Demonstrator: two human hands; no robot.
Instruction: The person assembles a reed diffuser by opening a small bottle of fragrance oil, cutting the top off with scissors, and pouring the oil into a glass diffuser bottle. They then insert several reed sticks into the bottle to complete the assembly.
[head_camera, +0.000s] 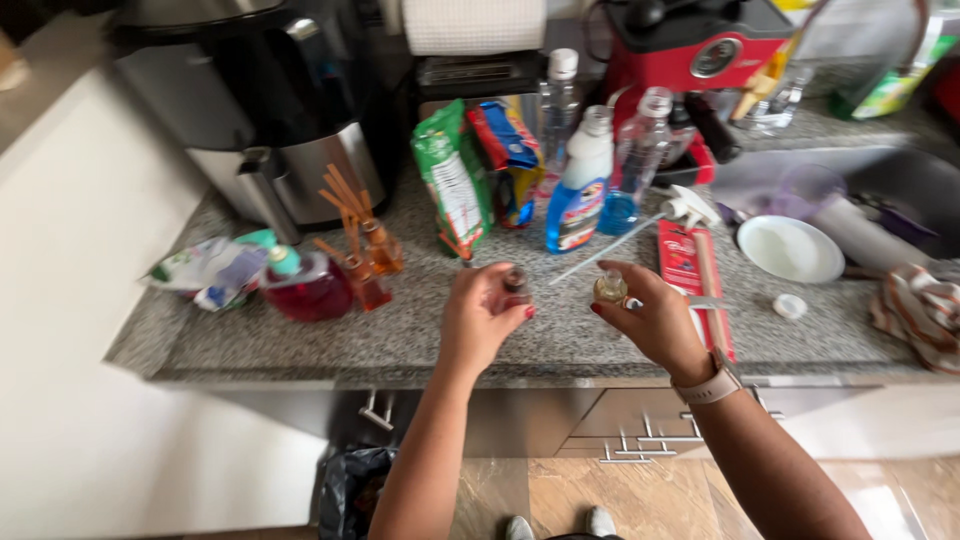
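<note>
Left hand (480, 318): fingers closed on a small dark-capped glass bottle (516, 286). Right hand (655, 320): fingers grip a small round clear glass bottle (610, 289). Both held just above the speckled granite counter (400, 335), blue spray bottle (578, 185) beyond the fingers.

Green snack bag (452, 180) upright on counter, blue-red packet (510, 160) beside, flat red box (692, 275) right

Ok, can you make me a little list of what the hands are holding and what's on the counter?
left hand: holds a small dark bottle above the counter
right hand: holds a small clear bottle
between them: a gap, bottles apart
counter: grey speckled stone
far left: red soap bottle, reed diffusers
behind: blue cleaner bottle, green bag
right: white plate, striped cloth
</note>
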